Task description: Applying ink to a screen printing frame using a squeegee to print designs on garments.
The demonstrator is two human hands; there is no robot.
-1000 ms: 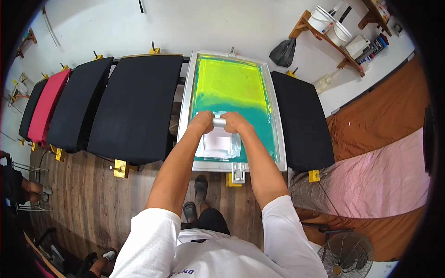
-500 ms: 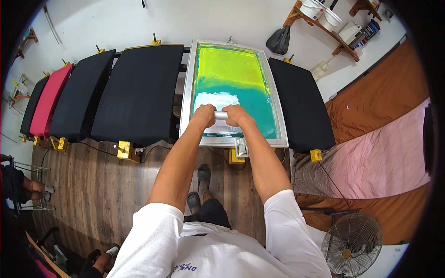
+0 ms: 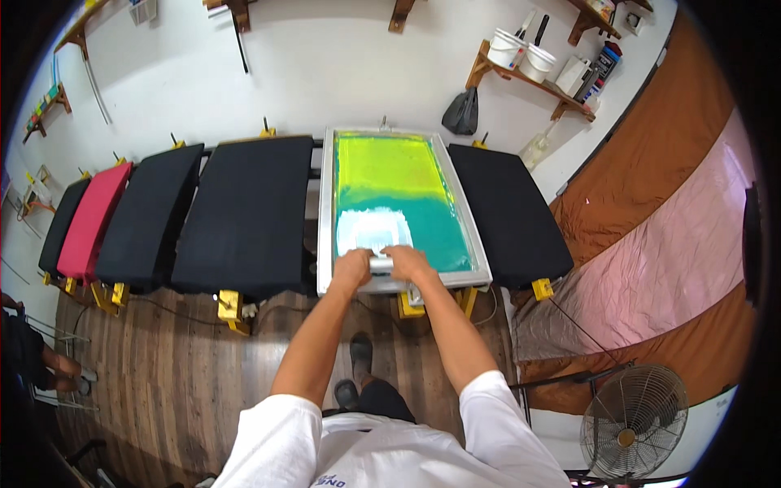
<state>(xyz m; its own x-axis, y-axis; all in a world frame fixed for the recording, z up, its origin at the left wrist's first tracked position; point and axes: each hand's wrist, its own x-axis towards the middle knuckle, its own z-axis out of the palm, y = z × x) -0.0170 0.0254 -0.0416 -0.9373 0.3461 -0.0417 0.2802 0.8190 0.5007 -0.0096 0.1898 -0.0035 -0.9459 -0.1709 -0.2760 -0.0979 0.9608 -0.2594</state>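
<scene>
My left hand [image 3: 352, 268] and my right hand [image 3: 407, 263] are both wrapped round the pale handle of a squeegee [image 3: 380, 264], close together. The squeegee is over the near end of a screen-printing frame [image 3: 327, 203] with a silver metal rim. Inside the rim, the far part of the screen is yellow-green and the near part teal. A patch of white ink [image 3: 374, 224] lies just beyond the squeegee, on the left half. My hands hide the squeegee's blade. Beneath the frame's near edge shows a yellow bracket [image 3: 412, 305].
Black platens flank the frame, a wide one [image 3: 244, 215] at left and another [image 3: 511, 215] at right. A red platen [image 3: 93, 220] stands farther left. White tubs [image 3: 506, 50] sit on a wall shelf. A standing fan [image 3: 634, 423] is at lower right. Another person's legs [image 3: 61, 366] show at far left.
Both hands have drawn the squeegee toward me, nearer the frame's close edge. My view has tilted up, showing more wall and shelves.
</scene>
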